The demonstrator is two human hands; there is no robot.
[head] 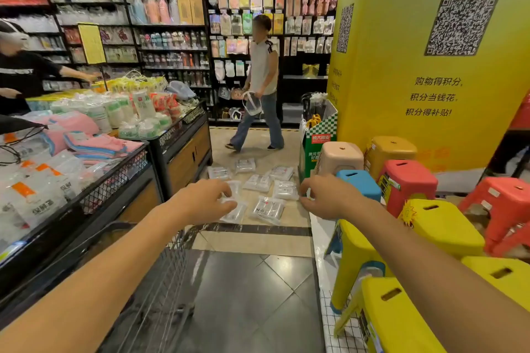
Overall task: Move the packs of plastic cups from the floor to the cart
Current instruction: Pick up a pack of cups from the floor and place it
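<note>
Head view: I had both arms stretched forward, left hand [205,200] and right hand [327,198] with fingers loosely curled, part open, gripping nothing. The clear plastic packs of cups [268,209] lay scattered on the beige tiled floor [252,241] beyond my hands. The grey wire shopping cart [160,289] sat low left under my left forearm. Yellow plastic stools [441,226] stood right.

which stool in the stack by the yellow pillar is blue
The blue stool, just beyond the right hand; its neighbours are beige, mustard, red and yellow.
</note>
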